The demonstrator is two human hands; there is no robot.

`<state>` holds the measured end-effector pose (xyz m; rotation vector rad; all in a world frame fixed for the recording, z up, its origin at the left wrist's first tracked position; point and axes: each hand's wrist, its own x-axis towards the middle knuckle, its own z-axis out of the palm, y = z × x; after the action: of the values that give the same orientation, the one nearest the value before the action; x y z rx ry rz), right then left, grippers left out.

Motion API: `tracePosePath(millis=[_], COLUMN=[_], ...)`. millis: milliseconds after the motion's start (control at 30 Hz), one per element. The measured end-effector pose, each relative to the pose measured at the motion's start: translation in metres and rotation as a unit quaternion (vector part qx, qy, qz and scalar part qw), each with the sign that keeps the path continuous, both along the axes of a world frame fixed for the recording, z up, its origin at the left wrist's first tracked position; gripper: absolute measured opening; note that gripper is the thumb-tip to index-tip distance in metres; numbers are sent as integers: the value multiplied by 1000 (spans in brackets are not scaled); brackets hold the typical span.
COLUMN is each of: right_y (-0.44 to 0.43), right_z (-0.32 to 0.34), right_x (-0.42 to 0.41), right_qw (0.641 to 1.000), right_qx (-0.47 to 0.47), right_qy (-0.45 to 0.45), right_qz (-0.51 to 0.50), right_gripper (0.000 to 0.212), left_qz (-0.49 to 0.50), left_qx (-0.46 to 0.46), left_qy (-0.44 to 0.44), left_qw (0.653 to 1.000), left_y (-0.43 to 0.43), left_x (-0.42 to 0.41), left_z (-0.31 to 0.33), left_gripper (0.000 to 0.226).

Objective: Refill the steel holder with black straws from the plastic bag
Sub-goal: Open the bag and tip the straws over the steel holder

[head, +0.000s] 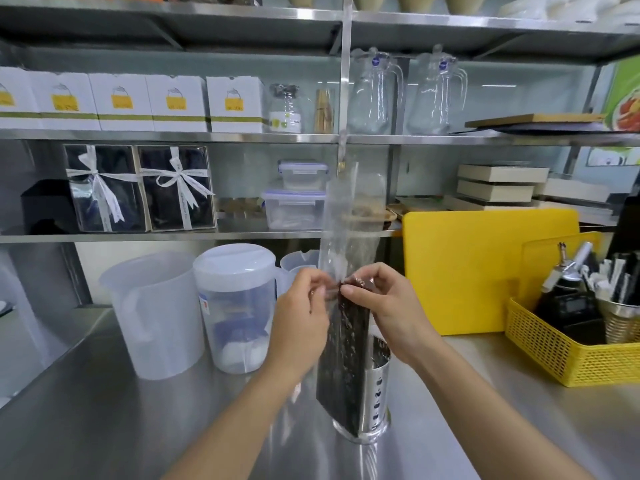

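Note:
A tall clear plastic bag (349, 220) stands upright in front of me, its lower half packed with black straws (343, 368). My left hand (301, 313) pinches the bag from the left just above the straws' tops. My right hand (384, 306) pinches it from the right at the same height. The bag's empty upper part rises loosely above my fingers. Right behind the bag, partly hidden by it, stands the perforated steel holder (375, 393) on the steel counter (138, 427).
Two translucent plastic jugs (156, 317) (235, 306) stand left of the bag. A yellow cutting board (485, 268) leans at the right, with a yellow mesh basket (568, 351) of tools and wrapped straws beside it. Shelves with boxes and glass pitchers fill the back.

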<state>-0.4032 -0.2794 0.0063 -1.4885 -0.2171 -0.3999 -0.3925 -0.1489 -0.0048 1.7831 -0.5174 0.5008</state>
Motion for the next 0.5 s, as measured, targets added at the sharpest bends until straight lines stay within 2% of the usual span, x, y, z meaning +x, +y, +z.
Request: tracePosePath(millis=[133, 267, 333, 500], right_y=[-12, -26, -33, -41], right_z=[-7, -19, -25, -46], right_x=[-5, -6, -5, 1], right_qw=[999, 994, 990, 972], right_qx=[-4, 34, 43, -47], right_qy=[20, 73, 99, 191], right_qz=[-44, -75, -94, -126], right_gripper=[19, 21, 22, 18], left_qz=[-19, -21, -20, -25], left_qx=[-72, -113, -130, -163], left_qy=[54, 97, 112, 163], left_qw=[996, 989, 985, 973], left_y=[7, 20, 25, 21], left_x=[0, 4, 5, 4], left_z=[6, 13, 18, 35], left_gripper=[26, 13, 19, 20])
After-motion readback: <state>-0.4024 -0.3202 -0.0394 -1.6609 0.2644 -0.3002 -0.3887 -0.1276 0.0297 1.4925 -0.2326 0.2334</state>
